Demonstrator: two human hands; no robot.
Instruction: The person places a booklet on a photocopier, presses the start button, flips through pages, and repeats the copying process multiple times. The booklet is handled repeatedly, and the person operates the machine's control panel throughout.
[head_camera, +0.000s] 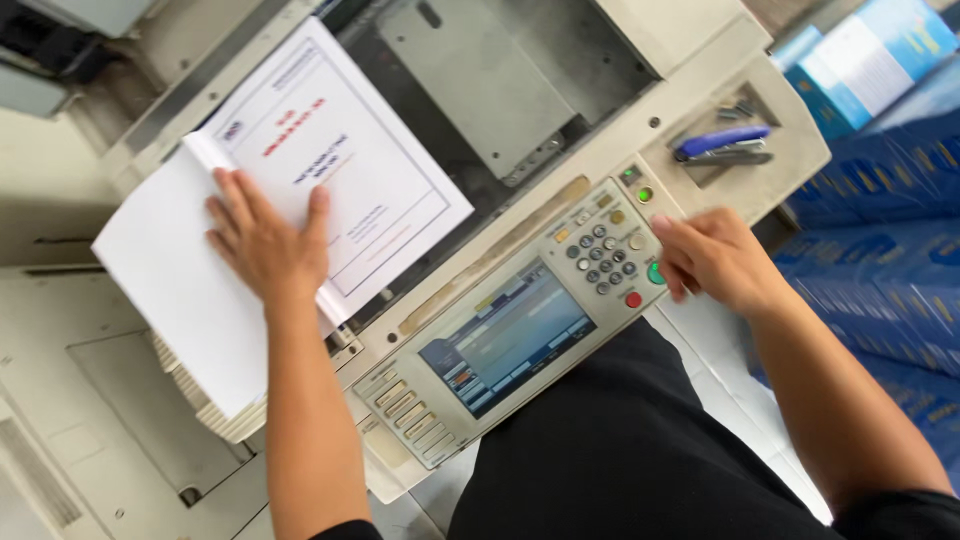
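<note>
On the photocopier (700, 60) in front of me, my left hand (268, 243) lies flat, fingers spread wide, pressing on an open bound document (300, 190). It grips nothing; the palm sits across the fold where the white pages bend. The book lies face down over the copier glass, its printed cover page uppermost, its left half overhanging the machine's edge. The scanner lid (500, 80) stands raised behind it, grey underside showing.

My right hand (715, 262) is at the control panel (500, 330), fingers loosely curled, holding nothing; fingertips touch or are just beside the round green button (655, 272). A red button (633, 299) sits just below it, and the number keypad (600, 258) lies to the left of the green one. The blue touchscreen (505, 338) fills the panel's middle, with a row of pale keys (410, 410) at its lower left.

Beyond the right hand, a blue-handled stapler (722, 145) rests in a shallow tray (790, 150) on the copier's corner, well apart from both hands. Nothing lies between either hand and what it touches.

Stacked blue packs of paper (890, 210) stand to the right of the machine. More cream machine housing (120, 400) extends at lower left. The floor (720, 350) is pale tile.
</note>
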